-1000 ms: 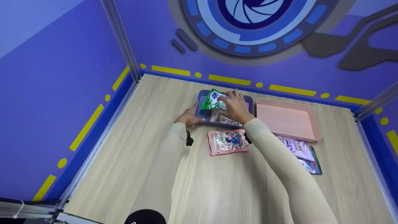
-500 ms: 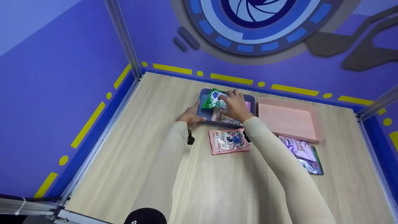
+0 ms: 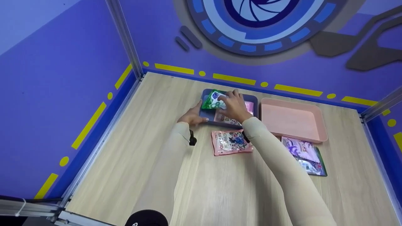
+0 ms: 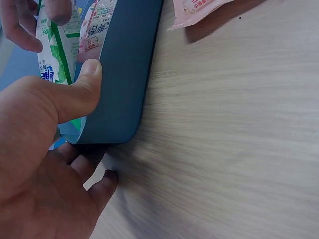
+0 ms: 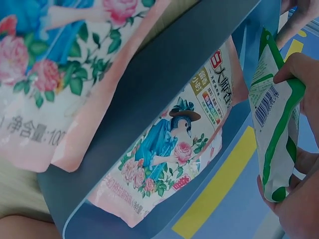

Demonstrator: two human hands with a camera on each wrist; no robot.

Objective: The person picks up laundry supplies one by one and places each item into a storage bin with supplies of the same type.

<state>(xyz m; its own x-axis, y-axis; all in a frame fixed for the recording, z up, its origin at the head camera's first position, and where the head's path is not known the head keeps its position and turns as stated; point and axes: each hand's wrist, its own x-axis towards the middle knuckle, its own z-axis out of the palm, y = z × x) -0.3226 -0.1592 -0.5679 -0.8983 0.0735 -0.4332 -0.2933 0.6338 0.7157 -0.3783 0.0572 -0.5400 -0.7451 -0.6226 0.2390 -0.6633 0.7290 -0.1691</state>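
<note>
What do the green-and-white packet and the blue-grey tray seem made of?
Green-and-white packet: probably thin plastic film, perhaps slightly glossy, as it bends and creases. Blue-grey tray: likely rigid moulded plastic, fairly matte, judging by its smooth wall and rounded corner.

**A Pale Wood-Grain Table [image 3: 232, 188]**

Fine streaks run across its light surface. Toward the back edge, a blue-grey tray [image 3: 256, 108] and a shallow pink tray [image 3: 290, 121] stand close together, side by side. Just in front of the blue-grey tray lies a pink pouch [image 3: 227, 142], flat, printed with flowers and a blue figure. A dark, green-edged packet [image 3: 312, 168] rests near the pink tray's front side, partly covered by a purple pouch [image 3: 303, 149]; how much of the latter touches wood cannot be told.
</note>
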